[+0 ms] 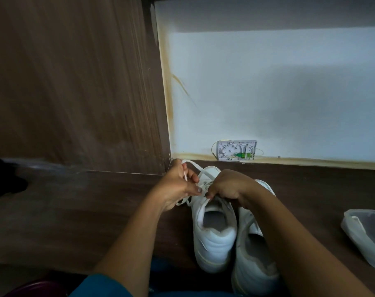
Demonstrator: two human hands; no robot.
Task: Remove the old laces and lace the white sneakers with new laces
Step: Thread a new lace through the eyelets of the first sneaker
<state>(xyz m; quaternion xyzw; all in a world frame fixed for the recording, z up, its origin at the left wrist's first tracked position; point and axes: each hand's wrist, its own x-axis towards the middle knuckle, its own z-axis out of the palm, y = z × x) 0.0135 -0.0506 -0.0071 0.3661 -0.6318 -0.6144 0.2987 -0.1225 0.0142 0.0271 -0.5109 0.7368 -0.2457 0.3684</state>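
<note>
Two white sneakers stand side by side on the dark wooden table, heels toward me: the left sneaker [212, 230] and the right sneaker [253, 260]. My left hand [178, 185] grips a white lace [193, 166] that loops up past its fingers above the left sneaker's toe. My right hand [225, 185] rests over the left sneaker's tongue, its fingers curled down and pinching the lace at the eyelets. My right forearm hides much of the right sneaker's front.
A clear plastic container [366, 236] with white laces in it lies at the right. An open white wall box [237, 150] with thin wires sits at the base of the white wall. A wooden panel stands at the left, and a dark object [4, 179] lies at the far left.
</note>
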